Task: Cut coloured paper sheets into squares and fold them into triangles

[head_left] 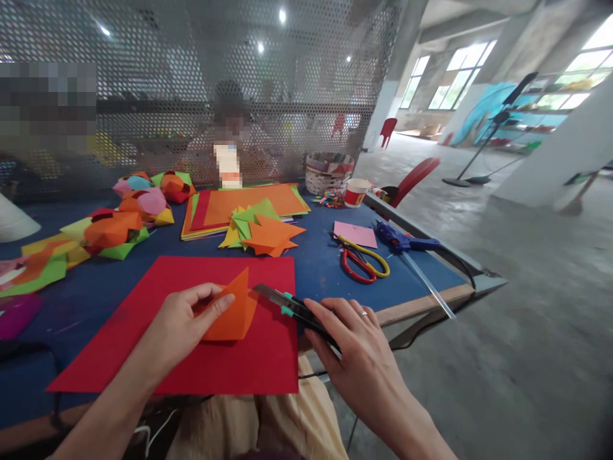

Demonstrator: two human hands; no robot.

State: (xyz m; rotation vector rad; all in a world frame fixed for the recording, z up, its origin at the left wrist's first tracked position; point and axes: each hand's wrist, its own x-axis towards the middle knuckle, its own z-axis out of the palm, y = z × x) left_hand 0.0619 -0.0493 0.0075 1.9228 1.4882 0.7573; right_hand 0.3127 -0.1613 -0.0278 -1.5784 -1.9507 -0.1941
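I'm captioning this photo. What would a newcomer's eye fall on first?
First, the big red sheet at the near edge of the table, with the left hand holding a folded orange paper over it. Then, beside it, the right hand gripping a black cutter, its blade pointing toward that paper. Bright paper shapes crowd the table's left side.

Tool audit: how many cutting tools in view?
2: the utility knife in the right grip, and the red-and-yellow scissors on the blue table, by the pink paper. Others may be hidden under the paper stack.
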